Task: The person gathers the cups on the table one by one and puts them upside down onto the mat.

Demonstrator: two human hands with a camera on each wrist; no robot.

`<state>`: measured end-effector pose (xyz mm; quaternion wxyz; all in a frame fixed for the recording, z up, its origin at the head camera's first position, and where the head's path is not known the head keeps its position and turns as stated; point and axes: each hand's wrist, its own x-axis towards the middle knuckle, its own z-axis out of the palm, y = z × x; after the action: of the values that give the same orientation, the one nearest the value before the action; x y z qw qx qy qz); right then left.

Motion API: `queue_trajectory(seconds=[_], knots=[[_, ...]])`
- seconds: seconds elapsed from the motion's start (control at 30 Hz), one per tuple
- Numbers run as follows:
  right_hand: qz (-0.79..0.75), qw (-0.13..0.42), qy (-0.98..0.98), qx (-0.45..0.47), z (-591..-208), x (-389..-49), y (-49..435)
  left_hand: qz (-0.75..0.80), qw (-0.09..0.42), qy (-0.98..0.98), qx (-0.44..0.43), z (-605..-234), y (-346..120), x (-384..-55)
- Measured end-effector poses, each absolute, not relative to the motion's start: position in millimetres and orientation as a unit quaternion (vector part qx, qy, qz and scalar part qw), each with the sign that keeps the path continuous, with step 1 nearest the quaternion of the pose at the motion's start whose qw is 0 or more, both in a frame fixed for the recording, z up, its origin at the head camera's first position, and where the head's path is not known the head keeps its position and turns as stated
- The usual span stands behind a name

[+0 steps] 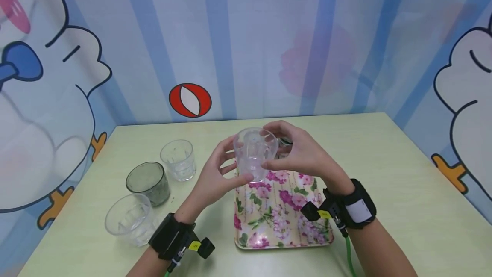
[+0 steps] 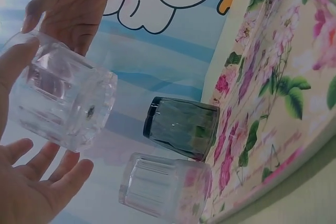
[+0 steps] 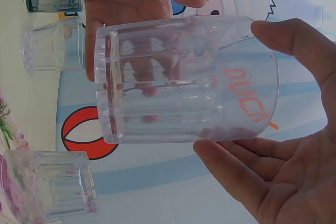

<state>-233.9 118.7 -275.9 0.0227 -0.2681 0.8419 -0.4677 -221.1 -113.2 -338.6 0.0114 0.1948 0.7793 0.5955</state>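
Observation:
Above the far part of a flowered tray [image 1: 284, 213], both hands hold a clear glass [image 1: 251, 157] with its rim up. My left hand [image 1: 215, 178] has its thumb and fingers about the left side. My right hand [image 1: 305, 151] grips the right side, thumb near the rim in the right wrist view. Red lettering shows through the clear wall there. On the tray, a dark grey glass [image 2: 181, 127] and another clear glass [image 2: 163, 188] stand upside down side by side. In the head view they are mostly hidden behind the held glass and right hand.
Left of the tray stand three glasses with rims up: a clear one [image 1: 178, 161] at the back, a grey-green one [image 1: 150, 187] in the middle and a wide clear one [image 1: 130, 221] in front. Behind the pale table [image 1: 384, 174] rises a printed backdrop [image 1: 250, 42].

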Motion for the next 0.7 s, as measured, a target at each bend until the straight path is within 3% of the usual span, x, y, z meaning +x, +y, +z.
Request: queue_trajectory(seconds=[0.3,0.7], knots=[[-0.492,0.014,0.825,-0.278,-275.2,-229.9,117.7,0.596,0.078,0.779,0.178,-348.2,-106.6,-221.3],[-0.526,0.028,0.799,-0.291,-273.2,-230.6,119.3,0.612,0.04,0.772,0.167,-345.6,-109.7,-222.8]])
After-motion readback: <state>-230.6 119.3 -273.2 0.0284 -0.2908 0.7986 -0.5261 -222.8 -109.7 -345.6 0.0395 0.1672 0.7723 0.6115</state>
